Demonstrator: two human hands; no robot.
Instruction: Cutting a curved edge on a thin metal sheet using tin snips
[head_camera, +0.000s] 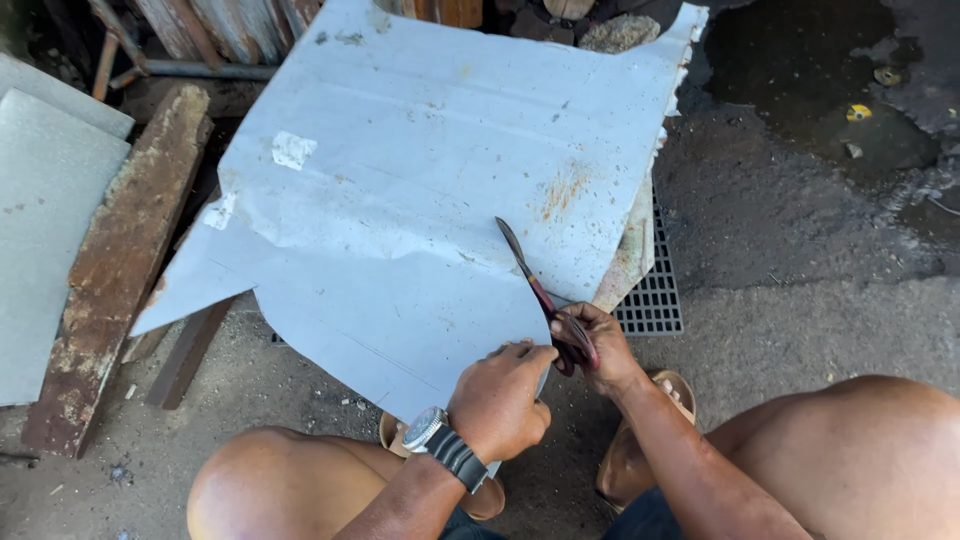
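Two hands work one large sheet of thin grey metal (400, 190), which lies spread over rough supports on the ground in front of the squatting person. At far left a pale flat panel (45, 230) leans beside a rusty, flaking beam (120, 260) that runs under the sheet's left corner. The left hand (500, 400), with a wristwatch (430, 432) on its wrist, is closed over the sheet's near edge, fingers curled on top, pinning it down just beside the cut. The right hand (590, 345) grips the red handles of a pair of tin snips (540, 290), whose blades point up and away into the sheet. A steel drain grate (655, 290) shows below the sheet's right edge, with a dark wet patch (820, 90) beyond. For a clean cut, I judge the holding hand should stay close to the blades but clear of the sharp edge, keeping the metal flat and the snips upright.
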